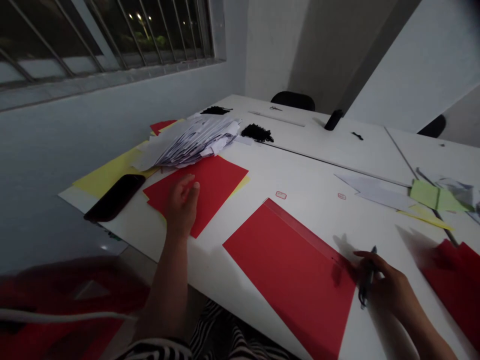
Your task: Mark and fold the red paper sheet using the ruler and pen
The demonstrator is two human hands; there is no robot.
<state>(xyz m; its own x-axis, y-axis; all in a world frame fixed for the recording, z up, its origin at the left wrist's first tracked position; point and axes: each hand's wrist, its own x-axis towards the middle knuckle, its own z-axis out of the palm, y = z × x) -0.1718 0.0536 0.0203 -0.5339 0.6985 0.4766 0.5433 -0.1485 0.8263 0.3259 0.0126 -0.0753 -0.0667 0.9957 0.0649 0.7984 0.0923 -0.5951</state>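
Note:
My left hand (182, 205) is over a red paper sheet (221, 175), fingers loosely curled, the thumb apart and nothing held. I cannot tell whether it touches the sheet. Yellow paper shows under that sheet's edges. In my right hand (390, 287) is a slim dark pen (369, 280), tilted, beside the right corner of a larger red sheet (296, 275). This larger sheet lies flat in front of me, with a paler strip along its far edge. The pen's exact make is hard to see in the shadow.
Beyond my left hand lies a fanned pile of white papers (195, 140), with yellow sheets (112, 170) and a dark phone-like slab (115, 197) at the table edge. Black cords (257, 132) lie farther back. Green paper (437, 195) and more red paper (455, 280) are at right.

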